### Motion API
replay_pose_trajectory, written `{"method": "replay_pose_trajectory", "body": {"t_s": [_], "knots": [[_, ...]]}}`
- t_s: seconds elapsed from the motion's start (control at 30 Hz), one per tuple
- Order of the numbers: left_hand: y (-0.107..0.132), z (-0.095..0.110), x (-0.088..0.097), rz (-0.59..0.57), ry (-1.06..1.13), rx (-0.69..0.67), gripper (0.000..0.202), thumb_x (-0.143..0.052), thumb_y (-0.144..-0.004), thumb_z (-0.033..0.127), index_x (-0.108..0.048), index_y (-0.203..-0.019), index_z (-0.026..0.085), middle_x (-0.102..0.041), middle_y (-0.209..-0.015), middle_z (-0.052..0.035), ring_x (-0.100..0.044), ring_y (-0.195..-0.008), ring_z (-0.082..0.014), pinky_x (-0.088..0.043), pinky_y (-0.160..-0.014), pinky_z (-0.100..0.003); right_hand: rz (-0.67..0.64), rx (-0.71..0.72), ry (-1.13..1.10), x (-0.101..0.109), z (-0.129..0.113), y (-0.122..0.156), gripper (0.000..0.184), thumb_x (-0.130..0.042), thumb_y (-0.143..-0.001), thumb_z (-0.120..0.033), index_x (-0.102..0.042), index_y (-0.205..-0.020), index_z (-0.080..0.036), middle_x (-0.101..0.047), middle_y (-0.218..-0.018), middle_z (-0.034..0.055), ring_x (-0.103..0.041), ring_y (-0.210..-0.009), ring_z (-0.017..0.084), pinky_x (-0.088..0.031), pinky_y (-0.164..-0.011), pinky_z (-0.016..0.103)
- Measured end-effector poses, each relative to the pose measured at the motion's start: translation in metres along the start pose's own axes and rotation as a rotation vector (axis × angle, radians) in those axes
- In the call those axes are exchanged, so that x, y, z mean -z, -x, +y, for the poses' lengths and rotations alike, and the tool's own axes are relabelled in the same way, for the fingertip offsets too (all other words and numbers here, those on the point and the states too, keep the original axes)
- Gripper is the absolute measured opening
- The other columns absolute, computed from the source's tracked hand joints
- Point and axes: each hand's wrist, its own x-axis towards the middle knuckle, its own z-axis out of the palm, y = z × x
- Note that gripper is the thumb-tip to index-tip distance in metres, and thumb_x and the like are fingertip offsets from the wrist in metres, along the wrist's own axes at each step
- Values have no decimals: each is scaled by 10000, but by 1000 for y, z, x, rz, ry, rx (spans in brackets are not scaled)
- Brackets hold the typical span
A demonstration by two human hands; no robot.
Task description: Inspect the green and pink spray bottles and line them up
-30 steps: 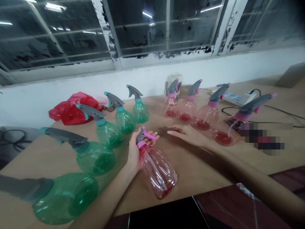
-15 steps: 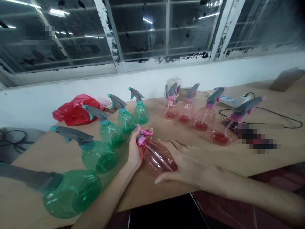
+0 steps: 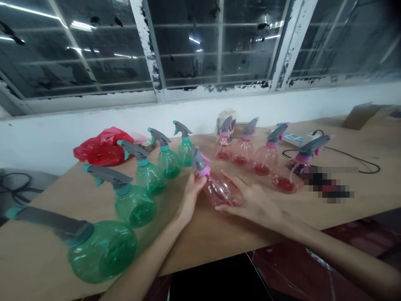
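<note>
A clear pink spray bottle (image 3: 222,189) with a grey and pink trigger head lies tilted between my hands, its head toward the upper left. My left hand (image 3: 191,194) is closed around its neck, just under the pink collar. Around the base of the same bottle, my right hand (image 3: 253,202) is wrapped with thumb and fingers on opposite sides. To the left stands a row of green spray bottles, the nearest green spray bottle (image 3: 103,251) close to my left forearm. Several pink spray bottles stand on the right, among them one pink spray bottle (image 3: 265,160) beyond my right hand.
The wooden table (image 3: 219,238) runs along a white wall under windows. A red plastic bag (image 3: 105,146) lies at the back left. A white power strip (image 3: 291,138) with a black cable (image 3: 354,154) is at the back right, near a cardboard box (image 3: 360,116).
Both hands have moved the pink spray bottle up and away from me, slightly to the right. Its trigger head has turned more upward. The camera view has shifted a little.
</note>
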Motion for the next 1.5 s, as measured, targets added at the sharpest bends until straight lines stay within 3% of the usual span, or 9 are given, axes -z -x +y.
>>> {"method": "replay_pose_trajectory", "body": {"t_s": [0.13, 0.27, 0.4, 0.5, 0.8, 1.07, 1.2, 1.3, 1.5], "knots": [[-2, -16, 3, -8, -90, 33, 636, -695, -752, 391, -460, -1319, 222, -592, -1270, -112, -520, -1210, -259, -357, -1031, -430, 219, -32, -187, -27, 42, -12, 877, -642, -727, -604, -287, -1414, -190, -471, -1402, 166, -494, -1254, 324, -432, -1003, 512], [2, -17, 2, 56, -239, -69, 518, -718, -737, 357, -540, -1200, 209, -600, -1215, -121, -543, -1157, -251, -412, -963, -389, 250, -33, -306, -49, 61, -35, 922, -668, -713, -581, -230, -1404, -156, -449, -1408, 189, -471, -1281, 296, -402, -1043, 480], [7, -12, 3, 233, -468, -284, 339, -734, -710, 288, -603, -1015, 217, -637, -979, -65, -594, -951, -216, -458, -835, -339, 227, -103, -235, -57, 50, -61, 922, -677, -709, -556, -217, -1400, -154, -439, -1410, 191, -471, -1275, 314, -423, -1012, 474], [8, -13, 5, 291, -607, -395, 227, -695, -735, 257, -607, -942, 227, -614, -858, -28, -577, -793, -180, -452, -767, -314, 237, -204, -92, -59, 34, -81, 881, -677, -712, -534, -256, -1376, -136, -507, -1337, 195, -501, -1233, 341, -449, -963, 471], [8, -16, 4, 239, -628, -334, 175, -662, -738, 251, -589, -895, 229, -598, -838, -26, -571, -803, -194, -435, -747, -320, 219, -377, 205, -75, 17, -129, 695, -613, -742, -598, -392, -1189, -114, -583, -1180, 226, -600, -1071, 362, -496, -812, 442], [7, -20, 4, 194, -704, -367, 174, -651, -745, 235, -577, -902, 229, -602, -845, -28, -575, -823, -192, -435, -704, -301, 291, -413, 252, -83, 23, -158, 802, -663, -695, -608, -387, -1253, -102, -536, -1227, 262, -521, -1159, 385, -505, -822, 455], [5, -23, 6, 178, -768, -373, 193, -645, -759, 238, -551, -926, 222, -596, -865, -30, -574, -809, -186, -439, -726, -317, 228, -443, 266, -77, 20, -162, 883, -668, -678, -627, -377, -1291, -62, -492, -1269, 298, -528, -1150, 396, -496, -842, 462], [5, -24, 6, 159, -803, -375, 202, -645, -761, 240, -541, -933, 220, -591, -879, -33, -572, -787, -179, -438, -715, -319, 194, -461, 248, -59, 16, -156, 937, -689, -639, -645, -378, -1294, -53, -538, -1236, 292, -576, -1094, 398, -487, -855, 476], [7, -27, 4, 111, -791, -362, 211, -635, -782, 262, -538, -964, 219, -588, -882, -40, -570, -772, -171, -441, -654, -292, 260, -517, 111, -9, 26, -143, 663, -507, -822, -604, -460, -1201, -63, -644, -1101, 257, -616, -1062, 378, -471, -860, 461]]}}
